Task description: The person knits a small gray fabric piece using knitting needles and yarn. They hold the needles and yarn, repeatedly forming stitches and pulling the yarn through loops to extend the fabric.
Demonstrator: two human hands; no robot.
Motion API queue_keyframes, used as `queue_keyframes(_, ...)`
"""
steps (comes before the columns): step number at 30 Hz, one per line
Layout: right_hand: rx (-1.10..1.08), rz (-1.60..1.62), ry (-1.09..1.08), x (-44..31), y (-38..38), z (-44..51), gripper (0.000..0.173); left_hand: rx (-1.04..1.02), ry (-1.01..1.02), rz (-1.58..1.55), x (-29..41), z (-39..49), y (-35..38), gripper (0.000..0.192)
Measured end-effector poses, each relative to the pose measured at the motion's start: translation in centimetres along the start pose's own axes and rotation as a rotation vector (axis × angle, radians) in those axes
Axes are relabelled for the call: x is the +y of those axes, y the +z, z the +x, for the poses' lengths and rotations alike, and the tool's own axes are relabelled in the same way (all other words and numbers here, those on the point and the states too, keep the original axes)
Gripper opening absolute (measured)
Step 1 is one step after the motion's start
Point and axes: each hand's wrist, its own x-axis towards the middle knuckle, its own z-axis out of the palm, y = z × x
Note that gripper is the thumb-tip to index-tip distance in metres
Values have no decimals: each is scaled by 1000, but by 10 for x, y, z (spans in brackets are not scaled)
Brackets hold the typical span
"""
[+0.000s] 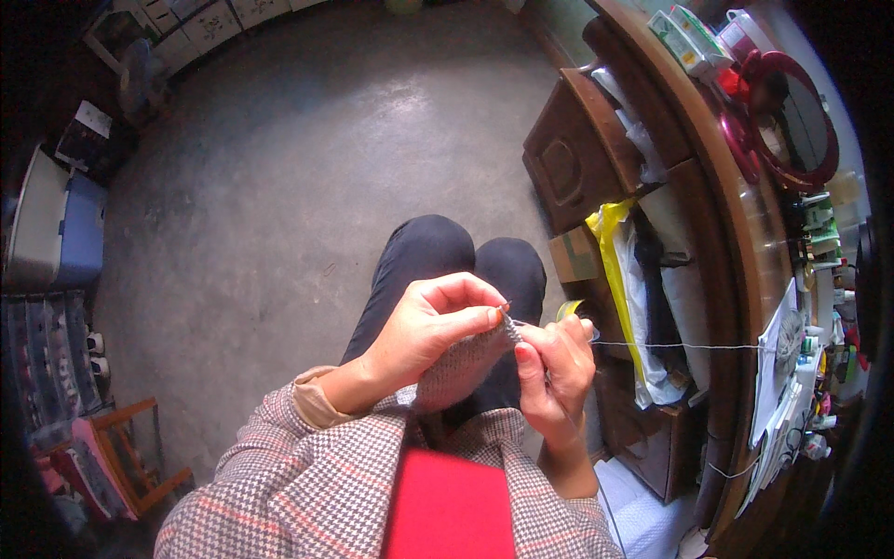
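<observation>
A piece of grey knitting [457, 370] hangs over my lap between both hands. My left hand [436, 318] pinches its upper edge between thumb and forefinger, where a row of stitches shows. Close beside it, my right hand [559, 360] grips the other end of that stitched edge, and a thin knitting needle seems to pass between the two hands, mostly hidden by fingers. A strand of grey yarn [677, 345] runs taut from my right hand to a ball of grey yarn [790, 340] on the dresser. A thin dark cord hangs below my right wrist.
At the right stands a brown wooden dresser [730, 209] with a door ajar and bags inside. On its top are a round mirror [796, 122], papers [775, 377] and bottles. A wooden chair [133, 454], a blue-and-white box [80, 230] and a fan [136, 77] stand left, on the concrete floor [293, 154].
</observation>
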Motion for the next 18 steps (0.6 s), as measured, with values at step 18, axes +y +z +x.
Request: queue_keyframes(18, -178, 317, 256, 4, 6, 11, 64, -90, 21, 55, -18, -2, 11, 12)
